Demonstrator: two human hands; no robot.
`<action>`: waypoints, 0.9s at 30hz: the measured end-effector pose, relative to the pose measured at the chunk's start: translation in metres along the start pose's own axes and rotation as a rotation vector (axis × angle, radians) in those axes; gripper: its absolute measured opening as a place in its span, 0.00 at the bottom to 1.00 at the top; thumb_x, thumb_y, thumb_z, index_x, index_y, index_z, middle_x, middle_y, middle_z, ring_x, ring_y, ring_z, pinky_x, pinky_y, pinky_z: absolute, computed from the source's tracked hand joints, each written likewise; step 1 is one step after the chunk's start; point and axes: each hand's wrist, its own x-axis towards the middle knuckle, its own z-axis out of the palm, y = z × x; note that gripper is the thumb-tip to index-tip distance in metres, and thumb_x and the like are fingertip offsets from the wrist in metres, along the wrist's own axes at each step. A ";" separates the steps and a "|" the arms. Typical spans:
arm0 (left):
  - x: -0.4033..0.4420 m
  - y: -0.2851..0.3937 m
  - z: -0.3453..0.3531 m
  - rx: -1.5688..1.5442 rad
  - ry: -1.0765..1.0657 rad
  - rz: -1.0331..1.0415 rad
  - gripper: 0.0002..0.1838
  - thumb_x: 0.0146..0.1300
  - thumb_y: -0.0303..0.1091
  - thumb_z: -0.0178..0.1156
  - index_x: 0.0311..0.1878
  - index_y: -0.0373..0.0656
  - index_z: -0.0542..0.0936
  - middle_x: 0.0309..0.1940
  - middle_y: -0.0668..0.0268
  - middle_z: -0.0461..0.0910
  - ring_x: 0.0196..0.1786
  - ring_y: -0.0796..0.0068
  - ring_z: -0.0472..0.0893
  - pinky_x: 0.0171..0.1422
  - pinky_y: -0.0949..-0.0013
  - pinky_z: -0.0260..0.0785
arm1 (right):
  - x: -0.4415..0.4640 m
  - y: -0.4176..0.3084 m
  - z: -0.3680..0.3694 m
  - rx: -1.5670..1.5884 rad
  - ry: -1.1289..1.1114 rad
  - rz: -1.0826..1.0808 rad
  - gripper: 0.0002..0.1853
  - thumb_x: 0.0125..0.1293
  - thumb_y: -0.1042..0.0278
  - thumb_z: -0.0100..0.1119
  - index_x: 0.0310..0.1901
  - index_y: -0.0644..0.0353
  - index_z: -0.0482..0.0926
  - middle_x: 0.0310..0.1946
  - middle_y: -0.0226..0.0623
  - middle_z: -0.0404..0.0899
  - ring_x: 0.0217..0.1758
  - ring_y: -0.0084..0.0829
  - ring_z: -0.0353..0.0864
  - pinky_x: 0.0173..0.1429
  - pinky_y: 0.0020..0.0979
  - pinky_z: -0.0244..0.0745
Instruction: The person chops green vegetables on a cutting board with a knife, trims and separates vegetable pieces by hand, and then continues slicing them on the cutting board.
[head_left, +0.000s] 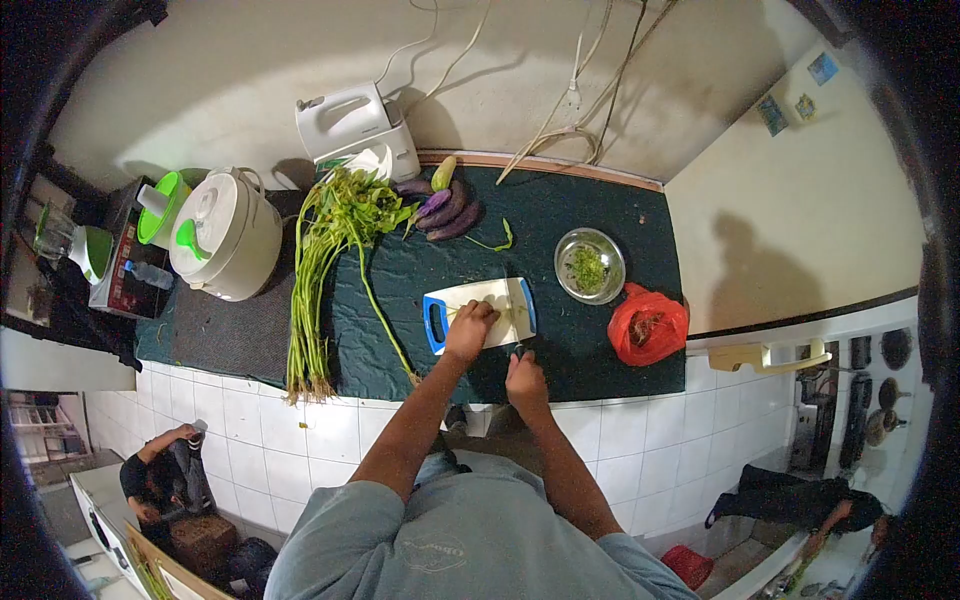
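A white cutting board (466, 298) with blue ends lies near the front of the dark green cloth. On it my left hand (472, 328) rests with curled fingers, pressed on what looks like a thin green vegetable piece, mostly hidden beneath them. My right hand (526, 378) is closed around the dark handle of a knife (512, 318), whose blade lies across the board just right of my left fingers. Right of the board stands a metal bowl (590, 266) holding chopped greens. Leafy long-stemmed greens (318, 280) with roots lie to the left, one stem (378, 300) apart.
Purple eggplants (455, 212) lie behind the board. A red plastic bag (648, 325) sits at the right edge. A white rice cooker (225, 235) and a hand mixer (345, 115) stand left and back. Two other people (160, 475) (800, 500) are at the lower sides.
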 end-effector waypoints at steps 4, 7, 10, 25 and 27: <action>0.002 0.001 -0.001 -0.126 0.040 -0.113 0.16 0.53 0.28 0.58 0.46 0.48 0.86 0.42 0.63 0.77 0.48 0.61 0.76 0.56 0.62 0.71 | 0.011 -0.002 0.000 0.059 -0.102 0.105 0.19 0.74 0.55 0.46 0.44 0.69 0.69 0.31 0.63 0.81 0.36 0.62 0.82 0.41 0.55 0.78; 0.003 0.004 0.000 -0.113 0.020 -0.154 0.16 0.52 0.27 0.58 0.44 0.47 0.86 0.41 0.62 0.77 0.48 0.59 0.76 0.56 0.62 0.71 | 0.018 -0.008 -0.015 0.078 -0.111 0.100 0.20 0.75 0.54 0.44 0.46 0.69 0.69 0.33 0.64 0.81 0.39 0.63 0.82 0.45 0.55 0.77; 0.004 0.005 0.004 -0.175 0.052 -0.227 0.14 0.52 0.26 0.57 0.41 0.46 0.87 0.40 0.61 0.78 0.47 0.58 0.77 0.56 0.61 0.71 | 0.006 -0.015 -0.014 0.055 -0.165 0.143 0.21 0.75 0.54 0.44 0.48 0.70 0.69 0.34 0.65 0.81 0.41 0.63 0.82 0.47 0.55 0.77; 0.013 -0.001 -0.003 -0.357 0.039 -0.456 0.06 0.53 0.27 0.64 0.35 0.42 0.86 0.37 0.56 0.82 0.43 0.52 0.81 0.51 0.57 0.75 | 0.022 -0.017 0.000 0.059 -0.192 0.171 0.21 0.74 0.57 0.46 0.50 0.72 0.69 0.37 0.62 0.82 0.42 0.59 0.83 0.45 0.53 0.79; 0.011 -0.004 -0.003 -0.362 0.052 -0.416 0.06 0.54 0.27 0.63 0.35 0.43 0.86 0.37 0.57 0.81 0.44 0.53 0.81 0.51 0.57 0.75 | 0.026 -0.019 -0.002 0.044 -0.200 0.182 0.20 0.73 0.57 0.46 0.50 0.72 0.69 0.37 0.62 0.81 0.42 0.59 0.83 0.45 0.53 0.79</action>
